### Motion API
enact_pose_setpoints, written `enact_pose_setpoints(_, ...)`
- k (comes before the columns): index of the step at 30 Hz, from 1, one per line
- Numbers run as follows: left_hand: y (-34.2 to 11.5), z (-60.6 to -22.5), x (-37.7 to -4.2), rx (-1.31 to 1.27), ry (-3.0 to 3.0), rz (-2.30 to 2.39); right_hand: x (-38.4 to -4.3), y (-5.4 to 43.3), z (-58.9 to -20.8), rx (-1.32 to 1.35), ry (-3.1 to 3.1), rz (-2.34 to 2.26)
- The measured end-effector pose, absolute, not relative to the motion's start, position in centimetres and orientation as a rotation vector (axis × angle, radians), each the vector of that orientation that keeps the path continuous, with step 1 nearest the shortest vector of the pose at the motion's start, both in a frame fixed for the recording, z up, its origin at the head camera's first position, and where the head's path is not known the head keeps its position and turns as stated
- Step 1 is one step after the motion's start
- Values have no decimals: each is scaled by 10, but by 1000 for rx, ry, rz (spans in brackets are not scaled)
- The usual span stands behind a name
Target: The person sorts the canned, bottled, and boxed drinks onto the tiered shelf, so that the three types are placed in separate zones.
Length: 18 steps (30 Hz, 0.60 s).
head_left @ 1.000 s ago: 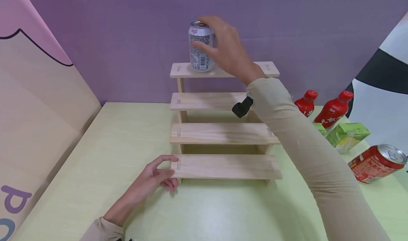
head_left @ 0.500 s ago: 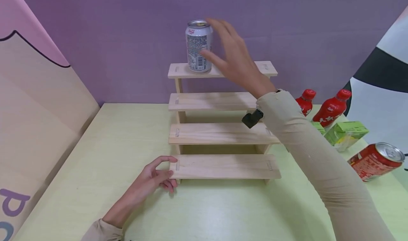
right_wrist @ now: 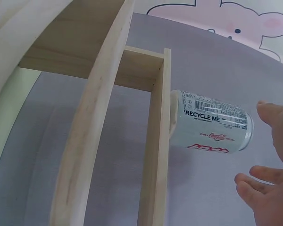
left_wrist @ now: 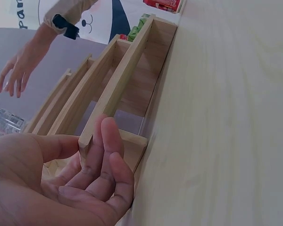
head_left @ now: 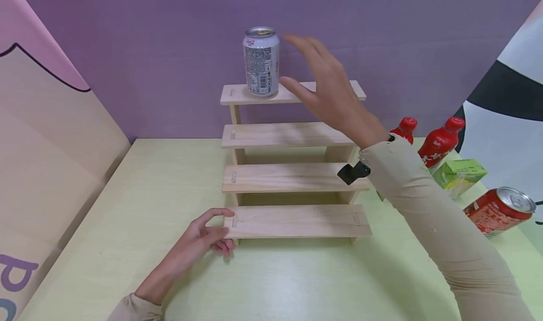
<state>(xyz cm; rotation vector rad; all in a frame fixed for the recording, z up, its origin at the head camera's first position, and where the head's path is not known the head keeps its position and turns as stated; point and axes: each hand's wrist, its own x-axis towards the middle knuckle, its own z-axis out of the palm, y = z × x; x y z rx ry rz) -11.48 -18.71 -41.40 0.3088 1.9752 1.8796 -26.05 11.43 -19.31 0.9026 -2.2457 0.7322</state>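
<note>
A white soda can [head_left: 260,64] with pink lettering stands upright near the left end of the top step of a wooden tiered shelf [head_left: 297,221]. To its right hovers my right hand [head_left: 335,87], fingers spread and thumb apart, holding nothing. A gap shows between the fingertips and the can [right_wrist: 212,123] in the right wrist view. My left hand [head_left: 199,231] grips the left end of the lowest step; the left wrist view has thumb and fingers [left_wrist: 112,134] on either side of the board's corner.
Right of the shelf stand two red bottles [head_left: 441,142], a green drink carton [head_left: 460,175] and a red soda can [head_left: 498,212]; my right sleeve covers part of this group. A purple backdrop [head_left: 169,61] rises behind the table [head_left: 169,179].
My right hand has drawn back from the white can, rightward and slightly down, opening a gap. The can stays on the top step. The left hand keeps its grip on the shelf.
</note>
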Motion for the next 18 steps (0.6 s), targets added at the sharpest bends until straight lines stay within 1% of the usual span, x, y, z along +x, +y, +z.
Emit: enact_pose_setpoints(18, -187, -415, -113, 314, 2006, 1859, -223, 156, -207, 922, -2189, 670)
